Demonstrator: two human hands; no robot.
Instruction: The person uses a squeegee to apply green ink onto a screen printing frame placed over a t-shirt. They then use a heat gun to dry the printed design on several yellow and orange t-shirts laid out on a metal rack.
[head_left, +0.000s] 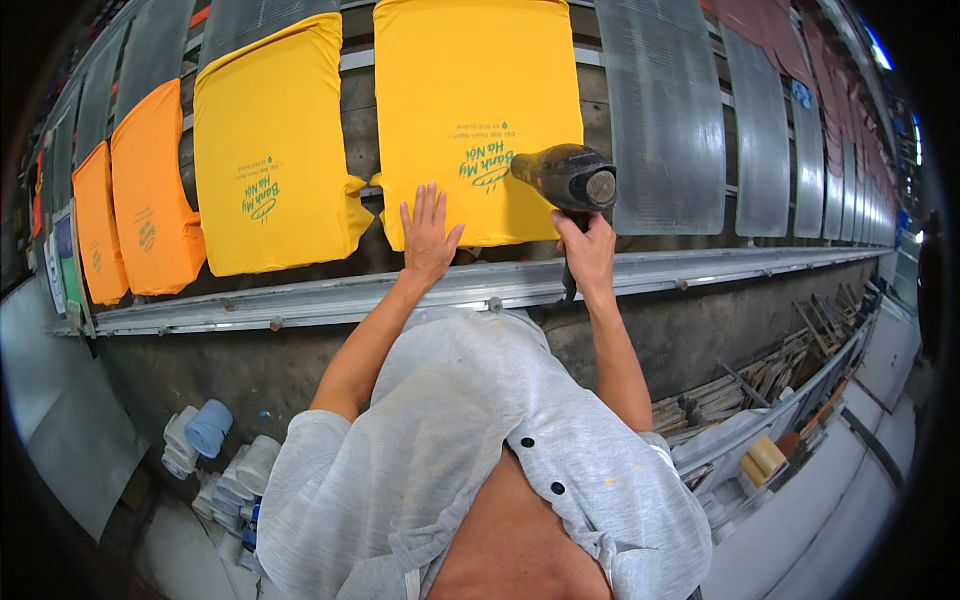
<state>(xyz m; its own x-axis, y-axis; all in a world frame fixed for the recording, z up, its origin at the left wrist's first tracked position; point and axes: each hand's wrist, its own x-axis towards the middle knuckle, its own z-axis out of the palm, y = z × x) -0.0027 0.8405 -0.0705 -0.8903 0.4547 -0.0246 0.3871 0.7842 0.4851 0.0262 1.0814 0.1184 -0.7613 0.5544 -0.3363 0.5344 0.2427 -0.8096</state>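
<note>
A yellow T-shirt [440,90] is stretched flat over a board in front of me, with a green print [486,170] near its lower right. My left hand [430,235] lies with fingers spread on the shirt's lower left part. In my right hand [587,245] is the handle of a black hair dryer [560,170], gripped from below. Its nozzle sits close over the print, pointing left. To the left, a second yellow T-shirt [280,130] with a like green print covers another board.
Two orange shirts [155,190] are on boards farther left. Bare grey boards [668,130] line the right side, with maroon cloth [770,35] beyond. A metal rail [330,305] runs along the near edge. White tubs [240,470] stand low left; wooden frames [740,390] are stacked low right.
</note>
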